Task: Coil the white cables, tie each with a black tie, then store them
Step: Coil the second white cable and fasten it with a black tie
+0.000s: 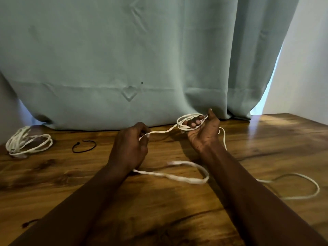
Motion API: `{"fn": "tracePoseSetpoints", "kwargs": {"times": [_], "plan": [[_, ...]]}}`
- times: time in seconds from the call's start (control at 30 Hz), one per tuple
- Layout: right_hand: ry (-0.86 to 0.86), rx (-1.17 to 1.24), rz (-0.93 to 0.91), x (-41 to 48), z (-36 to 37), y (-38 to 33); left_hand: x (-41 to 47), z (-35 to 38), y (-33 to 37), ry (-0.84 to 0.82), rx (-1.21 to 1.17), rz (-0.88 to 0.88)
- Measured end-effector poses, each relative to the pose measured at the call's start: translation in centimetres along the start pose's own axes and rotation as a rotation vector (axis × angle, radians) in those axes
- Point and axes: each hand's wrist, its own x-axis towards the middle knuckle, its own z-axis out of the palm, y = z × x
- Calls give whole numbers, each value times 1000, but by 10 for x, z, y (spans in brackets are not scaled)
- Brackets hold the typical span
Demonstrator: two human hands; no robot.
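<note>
Nearest us, our two bare forearms reach out over the wooden table (266, 135), and slack white cable (188, 178) lies loose between them, looping blurred under our wrists, with another long loop trailing off toward the right edge. A little farther out, our left hand (129, 146) is clenched around the cable, knuckles up, pinching the strand where it leaves the fist. From there the cable runs taut up and right to our right hand (204, 132), which sits palm up with fingers (194, 122) curled, and a few turns of cable are wound round those fingers, so this hand grips the growing coil. Off to the left, well apart from our hands, a black tie (84, 146) lies curved on the wood, and farther left a second cable (26, 143) rests in a loose bundle near the table's edge. Behind it all hangs a pale green curtain (124, 59), brushing the back of the table.
</note>
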Motion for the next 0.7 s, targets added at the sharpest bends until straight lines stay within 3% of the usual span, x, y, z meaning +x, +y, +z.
{"fn": "tracePoseSetpoints", "kwargs": {"times": [0.07,0.13,0.27,0.33,0.47,0.57,0.7], "plan": [[11,-101,-25,-6,4,6,0,-7,5,-145,316,168],[-10,-257,-71,-13,10,12,-1,-5,12,-311,448,269],[-207,-766,-277,-17,11,30,-4,-3,23,-483,394,420],[-308,-1032,-272,-18,5,43,-4,-9,25,-514,315,472],[-479,-1358,-164,-27,0,59,1,-22,18,-367,137,490],[-576,-1354,-129,-41,8,59,6,-29,11,-202,90,526],[-567,-1336,-21,-47,10,56,15,-34,1,-67,4,386]]}}
